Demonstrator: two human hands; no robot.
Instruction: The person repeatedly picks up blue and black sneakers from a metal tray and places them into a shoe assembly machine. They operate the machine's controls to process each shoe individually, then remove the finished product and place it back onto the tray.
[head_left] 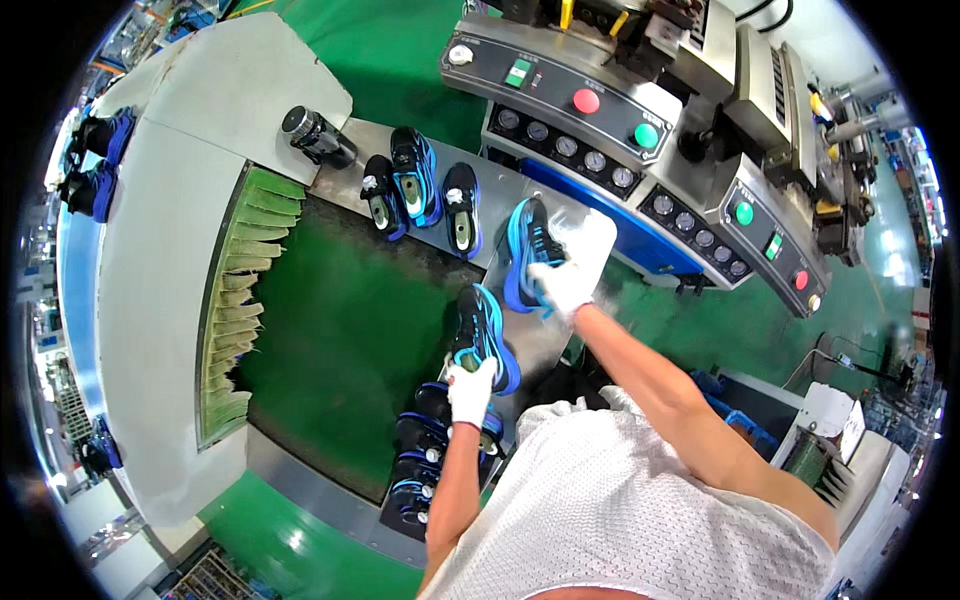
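Sneaker [480, 325] with a black upper and blue sole is held at its heel collar by the gloved left hand [472, 393]; the gloved right hand [562, 287] touches its mate [533, 245] near the heel, though blur hides whether those fingers close. Both are over the smooth steel ledge [540, 338]. They look light, uppers soft, thick soles springy; the heel seems the firmest hold. Farther out stand more shoes [413, 178], a dark cylindrical flask [318, 138] and ragged green fringe [250, 232].

Part of the black-and-blue running shoe [535, 232] is hidden by the white-gloved right hand [565, 288]. The grey metal machine [755, 85] is cut off above; its round, metal-rimmed gauges [566, 147] cannot be read.
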